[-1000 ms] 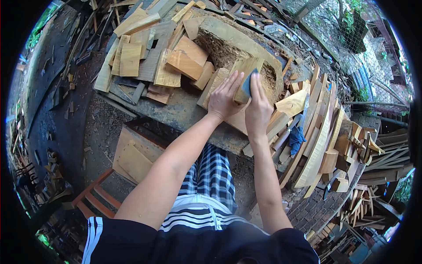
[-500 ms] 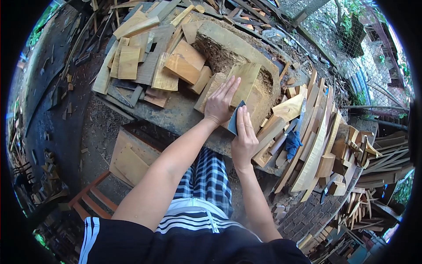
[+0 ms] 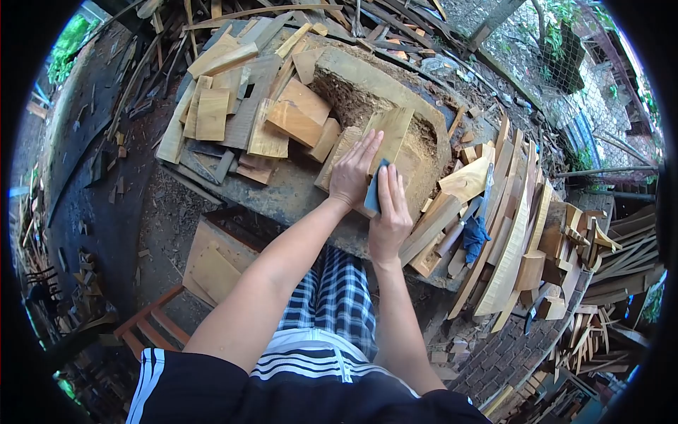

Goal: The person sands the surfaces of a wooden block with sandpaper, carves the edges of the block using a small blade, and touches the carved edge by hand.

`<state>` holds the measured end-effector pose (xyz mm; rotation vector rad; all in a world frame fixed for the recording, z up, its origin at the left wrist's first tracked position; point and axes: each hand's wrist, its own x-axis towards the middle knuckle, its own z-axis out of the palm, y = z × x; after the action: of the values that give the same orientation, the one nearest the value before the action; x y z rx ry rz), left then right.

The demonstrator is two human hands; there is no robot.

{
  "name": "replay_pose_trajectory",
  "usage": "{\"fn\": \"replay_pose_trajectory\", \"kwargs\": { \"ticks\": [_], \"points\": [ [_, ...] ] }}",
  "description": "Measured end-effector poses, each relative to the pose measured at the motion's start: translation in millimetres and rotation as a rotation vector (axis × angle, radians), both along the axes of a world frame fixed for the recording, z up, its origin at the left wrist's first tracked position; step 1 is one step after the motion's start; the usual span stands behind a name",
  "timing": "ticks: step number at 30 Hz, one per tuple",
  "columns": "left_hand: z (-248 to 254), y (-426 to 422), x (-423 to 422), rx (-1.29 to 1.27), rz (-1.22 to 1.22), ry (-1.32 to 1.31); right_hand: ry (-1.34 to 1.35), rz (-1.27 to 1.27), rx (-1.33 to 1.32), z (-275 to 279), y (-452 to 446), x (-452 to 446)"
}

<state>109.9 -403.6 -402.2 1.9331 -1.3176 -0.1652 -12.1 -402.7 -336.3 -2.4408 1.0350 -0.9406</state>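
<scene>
My left hand (image 3: 353,169) presses on a flat wooden board (image 3: 393,134), its fingers together along the board's left side. My right hand (image 3: 390,210) holds a dark blue-grey sheet (image 3: 373,194) under its fingers against the near end of the same board. The board rests over a larger wooden block, with pale sawdust (image 3: 417,159) in the hollow beyond it. Part of the sheet is hidden by my right fingers.
Cut wood blocks (image 3: 295,121) are piled on the left of the worktable (image 3: 265,191). To the right lie long curved wood strips (image 3: 512,247), a blue cloth (image 3: 475,237) and a saw-like tool. A wooden chair (image 3: 152,321) stands at lower left.
My right hand and the sheet have moved from the board's upper part down to its near end. My left hand stays on the board, which has shifted slightly.
</scene>
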Motion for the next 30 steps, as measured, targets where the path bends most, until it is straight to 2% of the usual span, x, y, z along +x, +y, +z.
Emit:
{"fn": "replay_pose_trajectory", "kwargs": {
  "ticks": [3, 8, 9, 11, 13, 15, 18, 20, 23, 28, 30],
  "points": [
    [2, 1, -2, -0.099, -0.011, 0.019, -0.036, -0.04, 0.086, 11, -2, 10],
    [-8, 1, 0, -0.036, 0.004, -0.002, 0.008, 0.035, 0.114, 8, 24, -18],
    [-5, 0, -2, -0.043, 0.002, 0.0, 0.084, 0.105, 0.213, 4, 30, -30],
    [-2, -1, -2, -0.038, 0.009, 0.015, 0.047, 0.151, 0.398, -2, 45, -48],
    [-3, 2, -1, 0.024, 0.023, -0.009, -0.105, -0.03, 0.409, 0, 44, -54],
    [0, 0, -2, -0.082, 0.016, -0.05, -0.204, -0.123, 0.279, 11, 20, -51],
    [2, -1, -2, -0.043, 0.017, -0.039, -0.142, -0.158, 0.174, 33, -19, -29],
    [0, -2, -3, -0.028, 0.016, -0.018, 0.064, -0.06, 0.155, 40, -33, -15],
    [0, 0, 0, -0.063, -0.001, -0.001, 0.094, 0.069, 0.136, 30, -20, -2],
    [-2, -1, -1, -0.067, 0.001, -0.004, 0.091, -0.016, 0.077, 18, -8, 0],
    [-2, -1, 0, -0.063, 0.005, -0.003, 0.213, -0.039, -0.086, 17, -8, 4]
  ]
}}
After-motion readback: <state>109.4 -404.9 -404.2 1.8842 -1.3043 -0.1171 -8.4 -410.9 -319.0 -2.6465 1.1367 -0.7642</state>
